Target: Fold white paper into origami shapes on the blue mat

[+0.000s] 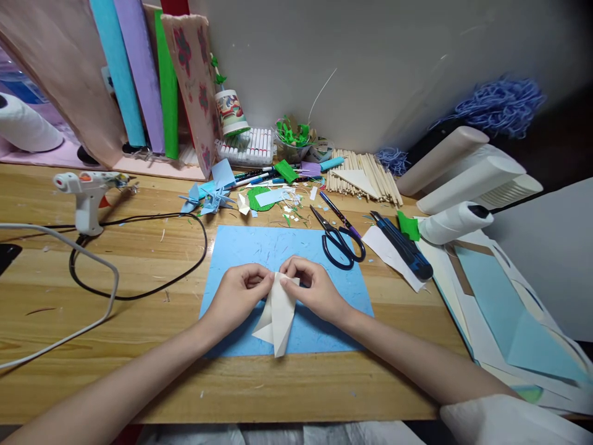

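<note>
A folded piece of cream paper [277,312] hangs between my two hands over a light blue sheet [241,247] lying on the wooden desk [157,346]. My left hand [241,295] pinches the paper's top edge from the left, fingers closed. On the other side my right hand [314,287] pinches the same top edge, fingers curled on it. The paper's pointed lower end touches the blue sheet.
Black-handled scissors [340,241] and a dark utility knife [403,246] lie just behind the sheet. A white glue gun [88,191] with a black cord [139,290] stands at left. Wooden sticks [361,176], paper scraps, markers and paper rolls crowd the back; paper sheets [504,315] pile at right.
</note>
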`<state>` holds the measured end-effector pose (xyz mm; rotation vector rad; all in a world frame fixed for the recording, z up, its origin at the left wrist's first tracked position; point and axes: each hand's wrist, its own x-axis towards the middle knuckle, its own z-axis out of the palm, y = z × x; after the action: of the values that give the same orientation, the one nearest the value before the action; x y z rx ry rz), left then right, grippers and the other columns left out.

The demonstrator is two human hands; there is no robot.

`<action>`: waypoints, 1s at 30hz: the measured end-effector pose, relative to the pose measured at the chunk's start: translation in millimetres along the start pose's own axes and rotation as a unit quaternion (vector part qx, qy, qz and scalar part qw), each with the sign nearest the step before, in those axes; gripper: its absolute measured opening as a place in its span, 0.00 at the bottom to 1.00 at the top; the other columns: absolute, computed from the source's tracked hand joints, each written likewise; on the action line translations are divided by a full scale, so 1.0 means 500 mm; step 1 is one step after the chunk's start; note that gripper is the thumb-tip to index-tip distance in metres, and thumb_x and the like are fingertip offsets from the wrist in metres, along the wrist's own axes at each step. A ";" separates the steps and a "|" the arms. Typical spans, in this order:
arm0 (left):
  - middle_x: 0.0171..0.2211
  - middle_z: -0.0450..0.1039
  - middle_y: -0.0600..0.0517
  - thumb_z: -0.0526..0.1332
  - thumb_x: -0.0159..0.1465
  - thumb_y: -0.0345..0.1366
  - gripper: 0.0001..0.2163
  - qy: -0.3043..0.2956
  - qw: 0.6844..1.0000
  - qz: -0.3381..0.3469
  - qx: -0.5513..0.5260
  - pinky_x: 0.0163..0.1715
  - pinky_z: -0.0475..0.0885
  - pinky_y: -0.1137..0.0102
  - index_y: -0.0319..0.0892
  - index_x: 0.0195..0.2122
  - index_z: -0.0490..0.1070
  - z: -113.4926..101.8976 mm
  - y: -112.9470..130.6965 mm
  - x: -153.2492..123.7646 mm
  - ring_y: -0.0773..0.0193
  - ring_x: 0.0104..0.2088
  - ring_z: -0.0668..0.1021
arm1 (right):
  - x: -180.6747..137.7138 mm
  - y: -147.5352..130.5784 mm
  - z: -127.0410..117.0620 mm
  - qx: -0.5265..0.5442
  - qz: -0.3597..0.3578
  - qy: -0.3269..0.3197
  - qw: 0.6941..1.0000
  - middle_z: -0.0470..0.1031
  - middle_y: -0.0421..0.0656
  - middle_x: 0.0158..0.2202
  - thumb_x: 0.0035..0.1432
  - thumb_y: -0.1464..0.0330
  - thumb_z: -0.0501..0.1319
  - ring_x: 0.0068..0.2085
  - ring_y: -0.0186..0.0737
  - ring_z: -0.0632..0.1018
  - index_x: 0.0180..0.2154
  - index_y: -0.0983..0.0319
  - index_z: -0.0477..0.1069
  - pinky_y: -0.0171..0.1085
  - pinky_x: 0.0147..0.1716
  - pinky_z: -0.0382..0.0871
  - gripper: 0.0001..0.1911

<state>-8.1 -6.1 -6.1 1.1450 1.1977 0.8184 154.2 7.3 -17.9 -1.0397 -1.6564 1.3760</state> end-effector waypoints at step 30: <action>0.25 0.73 0.51 0.59 0.56 0.38 0.09 0.002 0.997 0.044 0.058 0.25 0.65 0.77 0.37 0.28 0.73 0.003 0.000 -0.009 0.68 0.26 0.72 | 0.001 0.001 -0.003 0.011 0.007 -0.010 1.000 0.67 0.41 0.30 0.56 0.67 0.57 0.34 0.35 0.69 0.23 0.63 0.62 0.33 0.33 0.62 0.11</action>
<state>-7.4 -10.7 -4.9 1.2997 1.2180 0.8273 155.4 8.2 -18.0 -1.0289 -1.6471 1.4151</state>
